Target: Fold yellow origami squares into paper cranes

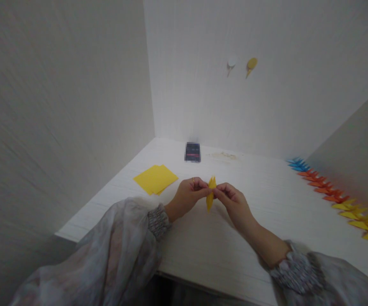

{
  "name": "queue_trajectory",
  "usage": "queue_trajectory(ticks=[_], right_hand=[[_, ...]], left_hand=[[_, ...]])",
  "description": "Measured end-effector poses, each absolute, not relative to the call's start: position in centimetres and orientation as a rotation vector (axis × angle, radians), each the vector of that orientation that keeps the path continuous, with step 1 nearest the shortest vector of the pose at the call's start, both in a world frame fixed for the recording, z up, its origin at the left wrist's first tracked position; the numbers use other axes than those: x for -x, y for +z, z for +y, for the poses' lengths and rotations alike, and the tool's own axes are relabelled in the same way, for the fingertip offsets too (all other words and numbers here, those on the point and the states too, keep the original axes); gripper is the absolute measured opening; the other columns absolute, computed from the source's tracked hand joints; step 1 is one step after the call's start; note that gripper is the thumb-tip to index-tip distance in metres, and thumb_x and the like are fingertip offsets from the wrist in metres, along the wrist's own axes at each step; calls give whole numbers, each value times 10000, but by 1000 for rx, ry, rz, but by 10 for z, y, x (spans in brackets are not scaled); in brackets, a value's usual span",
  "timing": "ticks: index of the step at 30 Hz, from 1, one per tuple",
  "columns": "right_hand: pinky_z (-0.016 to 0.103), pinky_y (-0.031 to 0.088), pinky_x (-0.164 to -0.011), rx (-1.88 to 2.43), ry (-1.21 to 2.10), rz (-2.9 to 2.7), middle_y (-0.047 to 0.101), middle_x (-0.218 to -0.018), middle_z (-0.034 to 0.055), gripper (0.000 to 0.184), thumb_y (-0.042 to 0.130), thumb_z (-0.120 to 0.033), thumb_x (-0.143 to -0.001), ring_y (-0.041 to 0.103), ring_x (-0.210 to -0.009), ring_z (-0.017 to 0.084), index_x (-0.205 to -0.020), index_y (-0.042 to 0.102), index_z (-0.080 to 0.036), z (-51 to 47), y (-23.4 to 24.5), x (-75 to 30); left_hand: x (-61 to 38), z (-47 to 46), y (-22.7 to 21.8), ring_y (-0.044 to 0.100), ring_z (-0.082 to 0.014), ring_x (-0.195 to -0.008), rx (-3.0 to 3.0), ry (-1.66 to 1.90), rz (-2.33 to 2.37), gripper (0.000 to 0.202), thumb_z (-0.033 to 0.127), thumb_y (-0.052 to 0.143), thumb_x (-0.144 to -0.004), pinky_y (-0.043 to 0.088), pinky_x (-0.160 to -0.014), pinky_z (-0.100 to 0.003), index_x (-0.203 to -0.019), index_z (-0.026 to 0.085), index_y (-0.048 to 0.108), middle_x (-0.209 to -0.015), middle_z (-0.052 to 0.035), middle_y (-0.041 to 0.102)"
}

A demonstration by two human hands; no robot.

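A folded yellow origami paper [209,199], long and narrow with a pointed lower end, is held upright between both hands above the white table. My left hand [188,195] pinches its left side with thumb and fingers. From the other side, my right hand [233,199] grips it near the middle, thumb towards me. Two tips stand up at its top. Parts of the paper are hidden behind my fingertips. To the left of my left hand lie flat yellow paper sheets [154,178], slightly fanned.
A row of folded paper pieces, blue [298,164], orange [326,187] and yellow [359,216], runs along the table's right side. A dark pixelated object [192,152] rests near the back wall. White [231,62] and yellow [252,63] round hooks are on that wall. Another wall rises at left.
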State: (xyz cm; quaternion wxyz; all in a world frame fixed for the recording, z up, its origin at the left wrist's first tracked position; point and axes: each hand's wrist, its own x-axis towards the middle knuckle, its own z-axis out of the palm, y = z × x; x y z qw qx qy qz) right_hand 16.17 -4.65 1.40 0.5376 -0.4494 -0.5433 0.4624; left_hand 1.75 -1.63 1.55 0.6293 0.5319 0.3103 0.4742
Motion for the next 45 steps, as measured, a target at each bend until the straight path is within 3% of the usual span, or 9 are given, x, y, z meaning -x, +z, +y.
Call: queue_trajectory(ticks=[9,15,25,32,39,45], right_hand=[[270,417,-573,1126,941,-1343,553,-625,-2,188,611,-367,-699,528,-624,139,-690,540,-193,-48,11,-160],[265,416,-561,1110,893,-1338,524,-630,-13,194,614,-362,-703,526,-627,137,-689,506,-202,-49,10,-158],[221,417,-533,1005,1005,-1235,537,-675,-31,273,678,-308,-655,515,-592,99,-771,449,-214,-51,14,-152],[223,412,-553,956,1120,-1234,522,-659,-52,330,696,-281,-620,510,-595,95,-805,429,-221,-51,13,-153],[224,343,-492,1173,1156,-1371,516,-572,-25,217,620,-360,-682,452,-521,87,-653,545,-159,-45,5,-156],[223,331,-477,1201,1184,-1415,575,-582,-12,187,636,-344,-665,463,-501,88,-642,609,-160,-46,2,-157]], left_hand=[[-17,-16,18,584,-92,-594,-1142,1102,652,384,167,710,-563,428,-620,-225,-832,160,435,-635,26,635],[-17,-18,20,552,-73,-553,-1145,1083,648,321,188,672,-615,426,-609,-224,-832,151,439,-604,29,621],[-17,-17,24,520,-68,-503,-1185,1063,779,383,267,701,-576,434,-547,-213,-880,141,506,-553,45,575],[-16,-17,22,493,-62,-497,-1260,964,774,261,365,660,-605,416,-523,-205,-608,111,600,-552,4,581],[-18,-16,18,500,-76,-529,-1205,1063,791,239,341,678,-582,410,-562,-227,-596,130,568,-554,19,573],[-18,-17,16,455,-76,-528,-1281,1078,812,254,358,666,-594,368,-537,-222,-576,128,559,-546,19,538]])
